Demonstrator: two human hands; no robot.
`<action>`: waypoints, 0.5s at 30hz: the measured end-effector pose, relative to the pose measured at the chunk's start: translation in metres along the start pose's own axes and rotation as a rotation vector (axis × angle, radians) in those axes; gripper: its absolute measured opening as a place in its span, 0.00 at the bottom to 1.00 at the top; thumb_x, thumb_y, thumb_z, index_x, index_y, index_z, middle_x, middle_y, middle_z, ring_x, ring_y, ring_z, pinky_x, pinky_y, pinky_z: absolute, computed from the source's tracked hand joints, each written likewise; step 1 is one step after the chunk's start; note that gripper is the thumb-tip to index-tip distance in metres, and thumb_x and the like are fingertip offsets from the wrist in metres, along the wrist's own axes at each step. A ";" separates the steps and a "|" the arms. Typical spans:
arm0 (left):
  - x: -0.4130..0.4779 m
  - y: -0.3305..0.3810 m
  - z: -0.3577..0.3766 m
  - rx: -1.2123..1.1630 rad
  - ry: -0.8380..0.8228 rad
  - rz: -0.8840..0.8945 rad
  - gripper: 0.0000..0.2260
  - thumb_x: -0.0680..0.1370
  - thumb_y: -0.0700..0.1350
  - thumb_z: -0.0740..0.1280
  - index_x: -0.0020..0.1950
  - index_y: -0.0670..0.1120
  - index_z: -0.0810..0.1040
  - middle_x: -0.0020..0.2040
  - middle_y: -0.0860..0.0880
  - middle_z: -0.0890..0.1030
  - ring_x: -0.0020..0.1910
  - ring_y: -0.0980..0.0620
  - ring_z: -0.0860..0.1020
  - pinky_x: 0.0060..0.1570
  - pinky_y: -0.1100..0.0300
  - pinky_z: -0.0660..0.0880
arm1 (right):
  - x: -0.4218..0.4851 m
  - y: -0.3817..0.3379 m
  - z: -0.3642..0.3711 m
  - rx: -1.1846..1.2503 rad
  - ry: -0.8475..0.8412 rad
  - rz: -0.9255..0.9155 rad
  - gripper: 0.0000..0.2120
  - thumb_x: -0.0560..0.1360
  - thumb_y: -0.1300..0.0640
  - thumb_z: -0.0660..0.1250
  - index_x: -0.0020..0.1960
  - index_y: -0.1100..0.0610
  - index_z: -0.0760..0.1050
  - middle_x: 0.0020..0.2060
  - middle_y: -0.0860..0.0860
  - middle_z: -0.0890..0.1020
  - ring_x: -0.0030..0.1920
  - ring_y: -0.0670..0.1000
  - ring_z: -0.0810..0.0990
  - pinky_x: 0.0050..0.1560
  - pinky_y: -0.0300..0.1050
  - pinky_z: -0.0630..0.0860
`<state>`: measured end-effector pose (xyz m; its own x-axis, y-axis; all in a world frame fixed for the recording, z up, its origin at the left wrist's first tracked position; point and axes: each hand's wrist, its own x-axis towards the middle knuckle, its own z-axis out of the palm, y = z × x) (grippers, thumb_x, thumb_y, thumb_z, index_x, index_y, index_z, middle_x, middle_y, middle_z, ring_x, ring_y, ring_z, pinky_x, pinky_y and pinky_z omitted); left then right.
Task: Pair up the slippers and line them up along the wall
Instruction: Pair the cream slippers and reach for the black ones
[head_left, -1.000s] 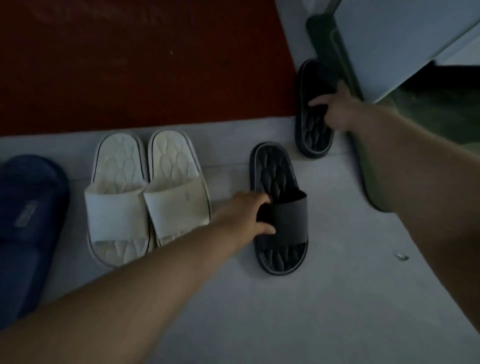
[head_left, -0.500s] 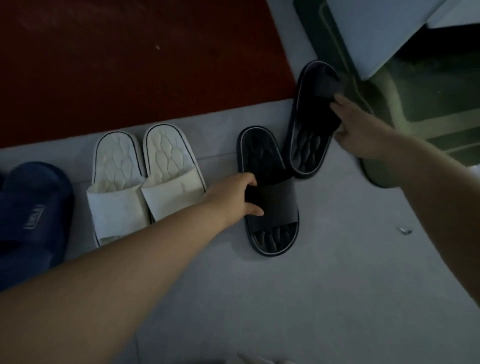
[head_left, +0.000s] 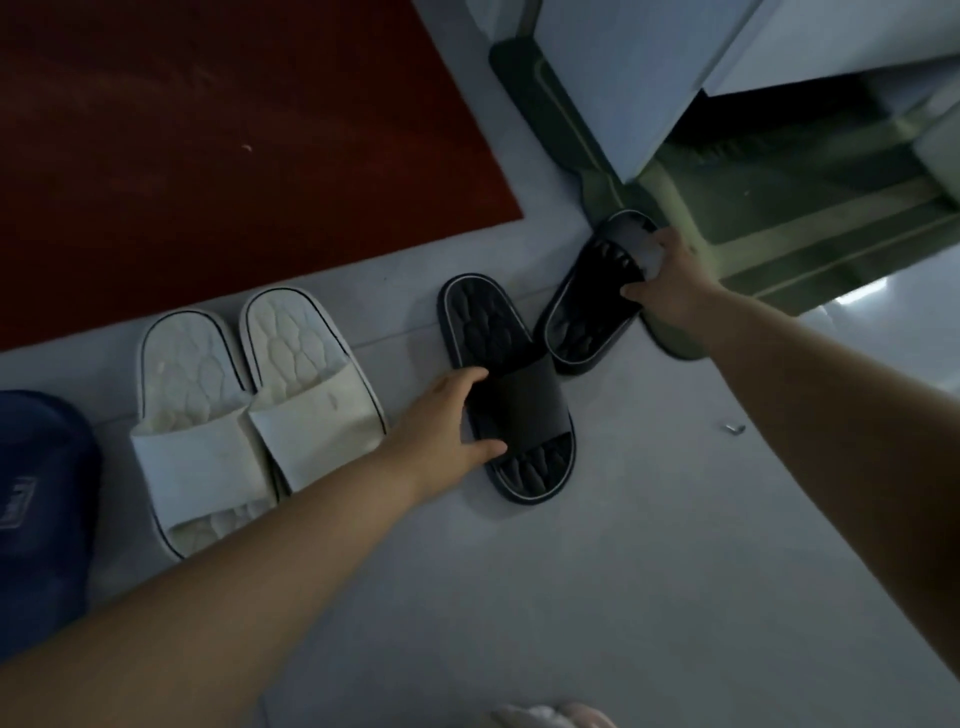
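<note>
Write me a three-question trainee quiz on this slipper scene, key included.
1. True or false: the white slippers lie side by side.
2. What does the right hand grip? A) the slanted black slipper B) the red mat C) the blue slipper
3. Fill in: the left hand holds the straight black slipper by its ____.
Key: 1 true; 2 A; 3 strap.
</note>
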<state>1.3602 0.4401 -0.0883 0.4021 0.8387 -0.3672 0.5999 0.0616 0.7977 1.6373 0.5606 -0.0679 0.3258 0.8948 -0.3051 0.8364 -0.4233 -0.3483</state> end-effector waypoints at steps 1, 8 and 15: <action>-0.004 -0.002 -0.002 -0.041 -0.014 -0.006 0.34 0.71 0.47 0.71 0.73 0.50 0.58 0.73 0.48 0.62 0.70 0.51 0.63 0.64 0.64 0.59 | 0.004 -0.002 0.002 -0.006 -0.012 0.027 0.39 0.70 0.55 0.71 0.73 0.55 0.52 0.70 0.59 0.62 0.65 0.61 0.67 0.56 0.51 0.69; -0.009 -0.004 -0.007 -0.186 -0.071 -0.093 0.40 0.72 0.47 0.71 0.75 0.51 0.49 0.76 0.50 0.56 0.74 0.52 0.59 0.72 0.54 0.60 | 0.022 -0.004 0.018 -0.077 0.040 0.116 0.31 0.76 0.62 0.59 0.74 0.63 0.47 0.67 0.67 0.67 0.64 0.65 0.69 0.62 0.56 0.67; 0.005 0.000 0.007 -0.383 -0.119 -0.178 0.38 0.74 0.37 0.67 0.76 0.47 0.48 0.76 0.48 0.58 0.71 0.50 0.65 0.70 0.51 0.65 | 0.014 0.007 -0.010 -0.184 0.079 -0.029 0.38 0.73 0.65 0.60 0.75 0.52 0.43 0.65 0.65 0.71 0.60 0.67 0.73 0.56 0.58 0.71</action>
<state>1.3668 0.4410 -0.0939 0.4066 0.7299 -0.5495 0.3763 0.4143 0.8287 1.6517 0.5715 -0.0654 0.3277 0.9178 -0.2241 0.9100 -0.3703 -0.1863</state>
